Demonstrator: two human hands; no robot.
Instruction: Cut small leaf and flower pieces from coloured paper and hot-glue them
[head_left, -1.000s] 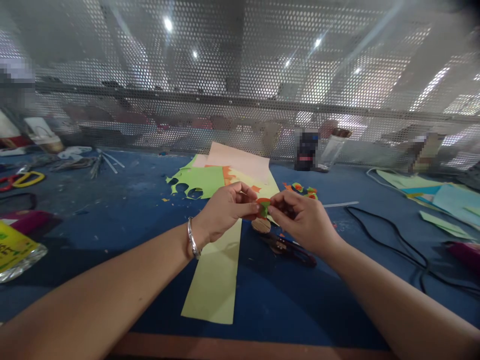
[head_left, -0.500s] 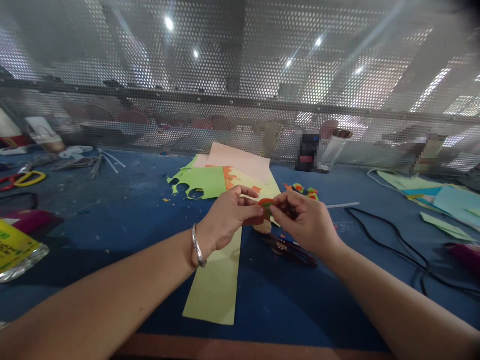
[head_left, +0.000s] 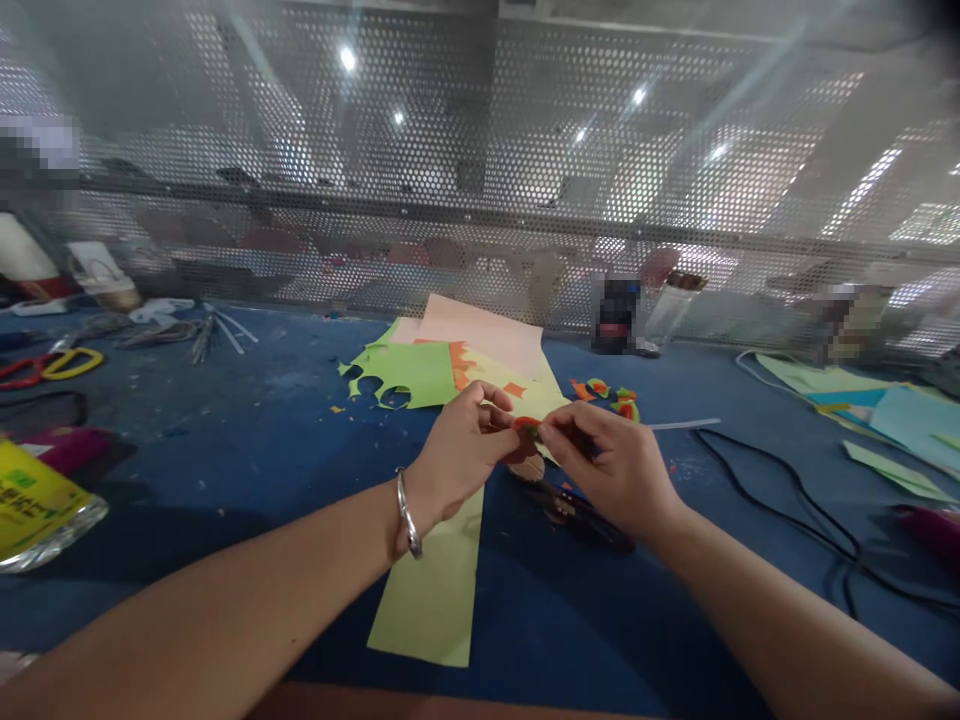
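Note:
Between the fingertips of both hands is a small orange and green paper piece [head_left: 527, 427], partly covered by the fingers. My left hand [head_left: 469, 440], with a silver bangle at its wrist, pinches it from one side. From the other side my right hand [head_left: 611, 450] pinches its edge. Beneath the hands lie dark-handled scissors [head_left: 592, 520] and a round tan piece [head_left: 528, 468]. A pale green paper strip [head_left: 431, 595] runs under my left hand. Several small orange and green paper pieces [head_left: 625, 405] rest behind my right hand.
Cut green paper [head_left: 420, 372] and a pink sheet [head_left: 487, 325] lie at the back middle. Yellow-handled scissors [head_left: 73, 364] and a yellow packet [head_left: 37, 505] are at left. A black cord [head_left: 780, 500] and paper sheets [head_left: 915, 410] lie at right. A perforated metal screen [head_left: 450, 150] stands behind.
The view has tilted up slightly, so things sit a little lower. Both hands keep their pinch, and the paper piece has turned so that less of its face shows.

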